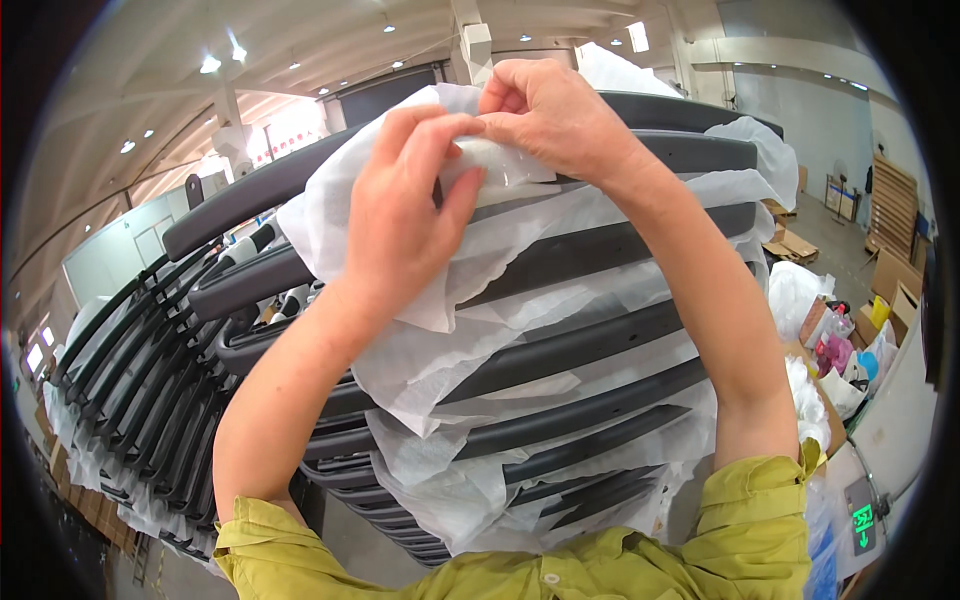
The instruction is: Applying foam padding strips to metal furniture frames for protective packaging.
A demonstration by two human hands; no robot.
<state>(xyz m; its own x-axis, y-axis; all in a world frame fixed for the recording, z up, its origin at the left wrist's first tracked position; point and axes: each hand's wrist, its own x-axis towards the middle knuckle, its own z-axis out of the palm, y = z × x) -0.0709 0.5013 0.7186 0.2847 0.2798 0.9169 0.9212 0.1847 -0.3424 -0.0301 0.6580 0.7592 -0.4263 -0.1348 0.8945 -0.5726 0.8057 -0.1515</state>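
Both hands are raised at the top of a tall stack of dark grey curved bars [570, 250] interleaved with white foam sheets [420, 385]. A small piece of clear, shiny plastic film [510, 165] lies between my hands against the upper bars. My left hand [405, 195] is closed on its left part, fingertips curled and thumb resting over it. From the right, my right hand [560, 115] pinches at the film's upper edge, fingers folded in. The fingertips of both hands meet there, so the exact grip is partly hidden. A loose white foam sheet [330, 205] drapes behind my left hand.
Another stack of dark bars [130, 380] stands at the left. Cardboard boxes [893, 285], plastic bags [795, 290] and mixed scraps are piled at the right. A wooden slatted panel [890, 205] leans farther back. A green lit sign [862, 525] is at lower right.
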